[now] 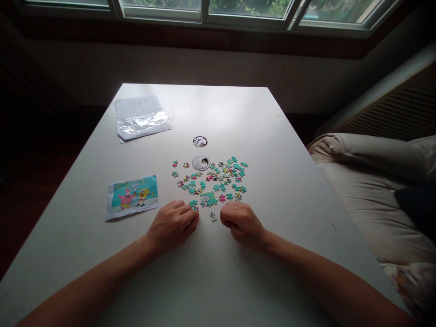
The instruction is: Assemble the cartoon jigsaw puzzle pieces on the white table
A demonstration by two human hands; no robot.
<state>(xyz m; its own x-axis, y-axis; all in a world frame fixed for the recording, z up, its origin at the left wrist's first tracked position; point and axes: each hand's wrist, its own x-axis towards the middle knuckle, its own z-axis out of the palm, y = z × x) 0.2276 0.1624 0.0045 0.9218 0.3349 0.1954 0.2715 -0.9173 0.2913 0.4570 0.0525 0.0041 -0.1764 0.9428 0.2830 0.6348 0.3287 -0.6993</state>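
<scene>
Several small jigsaw pieces (pixel 218 179), mostly teal with some pink and yellow, lie scattered on a white table (pixel 272 150). My left hand (pixel 172 225) rests on the table with its fingers curled, fingertips pinching a teal piece (pixel 193 204). My right hand (pixel 241 222) is closed in a loose fist just right of a lone piece (pixel 213 216); whether it holds anything is hidden. A joined cluster of pieces (pixel 207 198) lies between and just beyond the hands. A cartoon reference picture (pixel 133 196) lies to the left.
A round metal tin (pixel 200 162) and its lid (pixel 200 141) sit beyond the pieces. A clear plastic bag on paper (pixel 141 119) lies at the far left of the table. A cushioned seat (pixel 374 181) stands to the right; windows run along the far wall.
</scene>
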